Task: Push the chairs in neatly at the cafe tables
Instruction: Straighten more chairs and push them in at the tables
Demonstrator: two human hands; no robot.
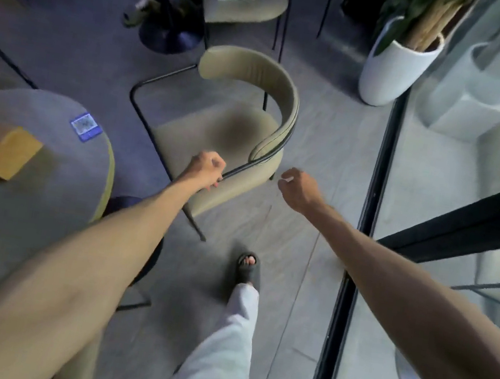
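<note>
Left hand (208, 168) curled tight around the thin dark frame rail of the beige chair (235, 128), gripping where the rail runs along the near end of the curved backrest. Left forearm stretched forward from the lower left, passing over the right edge of the round grey table (8, 216). Right hand (296, 188) closed into a loose fist, holding nothing, hanging in the air just beside the chair's near right corner; touching the seat or not, hard to tell from the blur, though apart seems likelier. Right forearm reaching in from the lower right, crossing above the dark floor track (367, 208) of the glass partition.

Chair standing on the grey floor (301, 230), off the table's right edge, its seat clear of the tabletop, backrest curving round on the far and right sides, open frame loop toward the left. On the table near its right edge, a small blue card (86, 126), and a yellow-brown flat piece (10, 153) closer to the middle. One sandalled foot (248, 266) and a pale trouser leg below, between the arms. Beyond the chair, a second beige chair (248, 2) and a white planter (395, 71) by the glass. Another person's shoes (139, 9) at the far left of that chair.
</note>
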